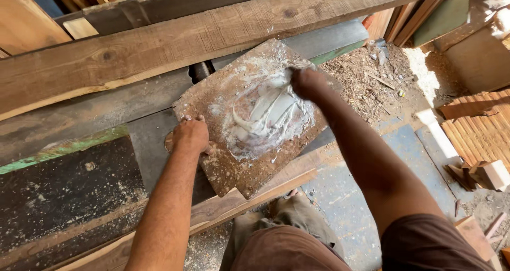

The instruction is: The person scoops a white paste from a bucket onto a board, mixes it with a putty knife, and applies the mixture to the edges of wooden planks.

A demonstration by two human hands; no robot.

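Left hand (190,135) presses fist-closed on the board (234,170) edge. Right hand (308,83) works white paste (268,114) at board centre, perhaps gripping a tool; steady pressure stops sliding.

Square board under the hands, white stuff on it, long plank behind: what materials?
Square board: looks like rough wood or pressed board, brown, unfinished, dusted white; left hand steadies its edge. White stuff: seemingly wet paste or putty, glossy with smear ridges where the right hand works it. Long plank: sawn timber, raw, visible grain and knots.
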